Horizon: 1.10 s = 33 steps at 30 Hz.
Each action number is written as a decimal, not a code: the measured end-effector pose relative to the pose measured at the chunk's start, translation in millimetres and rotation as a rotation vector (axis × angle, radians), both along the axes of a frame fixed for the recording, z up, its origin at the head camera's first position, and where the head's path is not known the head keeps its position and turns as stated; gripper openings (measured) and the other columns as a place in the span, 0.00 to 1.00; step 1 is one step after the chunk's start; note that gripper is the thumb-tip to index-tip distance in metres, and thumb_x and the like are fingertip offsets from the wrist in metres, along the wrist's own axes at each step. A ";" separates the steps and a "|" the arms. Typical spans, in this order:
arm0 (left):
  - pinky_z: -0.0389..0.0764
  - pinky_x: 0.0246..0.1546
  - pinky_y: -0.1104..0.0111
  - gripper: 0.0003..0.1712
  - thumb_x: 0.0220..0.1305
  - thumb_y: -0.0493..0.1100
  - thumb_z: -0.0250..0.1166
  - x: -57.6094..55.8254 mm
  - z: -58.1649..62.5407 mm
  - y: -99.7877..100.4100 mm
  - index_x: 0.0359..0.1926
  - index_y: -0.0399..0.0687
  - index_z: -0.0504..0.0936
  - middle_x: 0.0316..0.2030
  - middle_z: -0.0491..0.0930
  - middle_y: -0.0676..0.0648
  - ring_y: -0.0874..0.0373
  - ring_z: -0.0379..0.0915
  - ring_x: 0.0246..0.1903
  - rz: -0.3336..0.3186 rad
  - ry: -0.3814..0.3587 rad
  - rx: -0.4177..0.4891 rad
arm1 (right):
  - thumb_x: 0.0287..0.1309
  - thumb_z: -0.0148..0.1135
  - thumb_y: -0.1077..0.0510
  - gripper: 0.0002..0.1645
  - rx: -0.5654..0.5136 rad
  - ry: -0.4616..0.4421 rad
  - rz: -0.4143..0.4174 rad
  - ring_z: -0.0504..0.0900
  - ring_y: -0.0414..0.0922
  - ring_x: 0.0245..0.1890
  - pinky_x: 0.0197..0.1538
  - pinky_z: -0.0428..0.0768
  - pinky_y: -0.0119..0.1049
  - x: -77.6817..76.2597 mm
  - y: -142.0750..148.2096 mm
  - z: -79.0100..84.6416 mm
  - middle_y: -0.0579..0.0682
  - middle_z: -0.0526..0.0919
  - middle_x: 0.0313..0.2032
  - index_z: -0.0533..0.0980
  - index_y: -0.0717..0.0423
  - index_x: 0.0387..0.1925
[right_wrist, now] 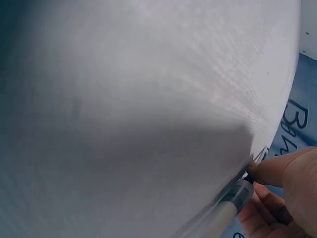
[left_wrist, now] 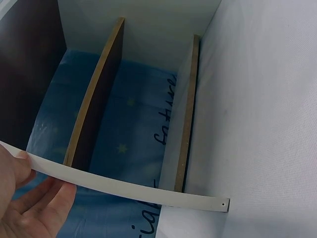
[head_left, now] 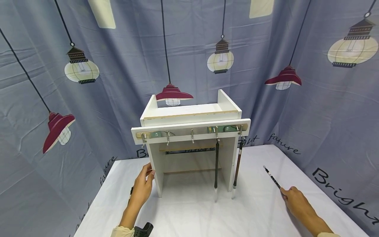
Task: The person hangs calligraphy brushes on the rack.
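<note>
A white rack (head_left: 190,131) with a row of metal hooks stands on the table. My left hand (head_left: 142,187) grips the edge of its left side panel (left_wrist: 119,187), thumb on one face and fingers on the other. Off to the right, my right hand (head_left: 299,205) pinches a black calligraphy brush (head_left: 273,178), its loop end pointing toward the rack. Up close, a clear cap (right_wrist: 242,193) covers the pale tip of this brush. Two more brushes hang from the right-hand hooks, a black one (head_left: 217,164) and a brown one (head_left: 237,166).
Partly hidden behind my left forearm is a thin dark object (head_left: 130,193) on the white-covered table (head_left: 192,214). Blue curtains (head_left: 127,65) with printed lamps enclose the back and sides. The rack's top is an open tray (head_left: 189,109).
</note>
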<state>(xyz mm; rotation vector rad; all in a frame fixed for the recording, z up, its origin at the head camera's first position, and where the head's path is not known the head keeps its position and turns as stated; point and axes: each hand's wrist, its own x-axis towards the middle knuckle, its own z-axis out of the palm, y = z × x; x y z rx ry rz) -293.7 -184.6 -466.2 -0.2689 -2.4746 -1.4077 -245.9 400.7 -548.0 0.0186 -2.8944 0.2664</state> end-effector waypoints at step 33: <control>0.81 0.67 0.50 0.25 0.85 0.41 0.50 -0.7 -0.3 -0.3 0.77 0.43 0.65 0.71 0.72 0.36 0.38 0.69 0.72 -0.007 -0.001 0.003 | 0.59 0.67 0.75 0.17 -0.227 0.423 -0.035 0.78 0.64 0.44 0.43 0.80 0.61 42.6 -63.9 62.7 0.69 0.79 0.44 0.83 0.76 0.52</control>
